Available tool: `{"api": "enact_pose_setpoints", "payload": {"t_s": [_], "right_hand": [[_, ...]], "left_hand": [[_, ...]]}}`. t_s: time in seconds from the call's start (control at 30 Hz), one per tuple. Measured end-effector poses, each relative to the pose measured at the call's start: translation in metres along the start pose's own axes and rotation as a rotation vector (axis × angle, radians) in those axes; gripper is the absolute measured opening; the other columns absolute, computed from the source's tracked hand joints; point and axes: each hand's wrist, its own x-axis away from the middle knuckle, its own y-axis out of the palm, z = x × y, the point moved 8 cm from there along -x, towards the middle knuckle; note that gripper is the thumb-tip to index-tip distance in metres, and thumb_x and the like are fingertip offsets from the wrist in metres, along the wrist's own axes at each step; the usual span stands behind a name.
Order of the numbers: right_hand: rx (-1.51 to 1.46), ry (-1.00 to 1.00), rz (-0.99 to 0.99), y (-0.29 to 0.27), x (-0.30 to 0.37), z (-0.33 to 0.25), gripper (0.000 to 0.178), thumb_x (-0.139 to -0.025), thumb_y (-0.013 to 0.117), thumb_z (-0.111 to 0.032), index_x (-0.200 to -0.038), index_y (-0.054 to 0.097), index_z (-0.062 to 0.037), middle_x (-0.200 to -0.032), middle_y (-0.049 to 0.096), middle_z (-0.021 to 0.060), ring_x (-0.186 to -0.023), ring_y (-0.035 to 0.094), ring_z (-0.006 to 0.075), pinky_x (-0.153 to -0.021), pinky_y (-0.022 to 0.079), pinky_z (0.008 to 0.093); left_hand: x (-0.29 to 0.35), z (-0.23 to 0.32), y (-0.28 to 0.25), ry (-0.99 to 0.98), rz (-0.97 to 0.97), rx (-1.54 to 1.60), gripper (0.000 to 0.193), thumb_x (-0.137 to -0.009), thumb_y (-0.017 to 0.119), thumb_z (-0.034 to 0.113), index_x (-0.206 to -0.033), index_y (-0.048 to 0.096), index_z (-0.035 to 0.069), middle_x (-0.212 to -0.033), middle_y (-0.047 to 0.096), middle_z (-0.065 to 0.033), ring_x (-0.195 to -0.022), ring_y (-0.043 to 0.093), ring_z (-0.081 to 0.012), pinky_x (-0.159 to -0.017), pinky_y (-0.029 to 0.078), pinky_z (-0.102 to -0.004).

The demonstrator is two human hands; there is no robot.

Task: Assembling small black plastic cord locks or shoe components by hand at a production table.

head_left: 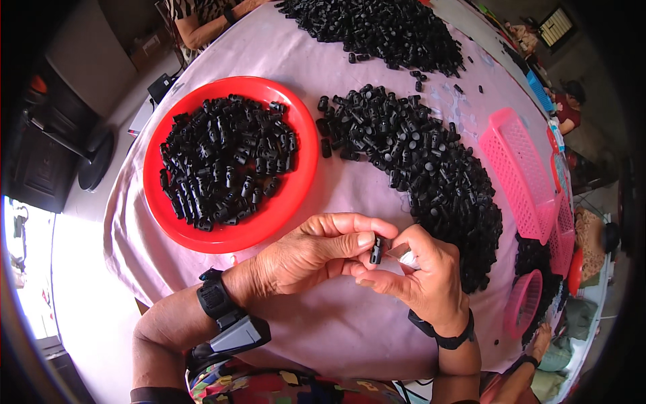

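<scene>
My left hand pinches a small black plastic cord lock between thumb and fingers, above the near part of the table. The piece is upright, with a hole in its side facing me. Close against it on the right is my right hand, fingers curled and thumb tip just below the piece. Something white shows inside its curl; I cannot tell what it is. A red round tray on the left holds many similar black pieces. A long loose heap of black pieces lies beyond and right of my hands.
Another black heap covers the far side of the pink tablecloth. Pink plastic baskets stand along the right edge, with a small pink basket nearer. Another person's arm is at the far left; a hand is at the lower right.
</scene>
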Motion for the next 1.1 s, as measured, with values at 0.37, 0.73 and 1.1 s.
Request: {"api": "enact_pose_setpoints", "payload": {"t_s": [0.37, 0.73, 1.1], "right_hand": [[0.155, -0.1, 0.046, -0.001, 0.001, 0.0, 0.045, -0.067, 0.083, -0.039, -0.077, 0.055, -0.0062, -0.067, 0.064, 0.0052, -0.059, 0.065, 0.0209, -0.051, 0.05, 0.0317], [0.28, -0.116, 0.044, -0.001, 0.001, -0.003, 0.046, -0.065, 0.084, -0.04, -0.071, 0.053, -0.0066, -0.063, 0.061, 0.0047, -0.054, 0.062, 0.0198, -0.048, 0.049, 0.0304], [0.362, -0.154, 0.08, -0.001, 0.001, -0.004, 0.051, -0.064, 0.082, -0.046, -0.068, 0.047, -0.0096, -0.06, 0.056, 0.0021, -0.051, 0.059, 0.0186, -0.045, 0.047, 0.0307]], "left_hand": [[0.0, -0.004, 0.009, 0.02, -0.052, 0.0, 0.035, -0.097, 0.055, 0.016, -0.13, 0.054, 0.005, -0.118, 0.059, -0.0026, -0.106, 0.056, -0.0093, -0.091, 0.046, -0.0261], [0.0, -0.002, 0.004, 0.033, 0.002, -0.069, 0.032, -0.095, 0.058, 0.014, -0.126, 0.057, 0.006, -0.106, 0.06, 0.0028, -0.088, 0.051, -0.0038, -0.076, 0.04, -0.0203], [-0.002, -0.004, 0.003, 0.03, -0.019, -0.043, 0.032, -0.095, 0.057, 0.013, -0.126, 0.057, 0.005, -0.107, 0.06, 0.002, -0.091, 0.052, -0.0045, -0.079, 0.042, -0.021]]}}
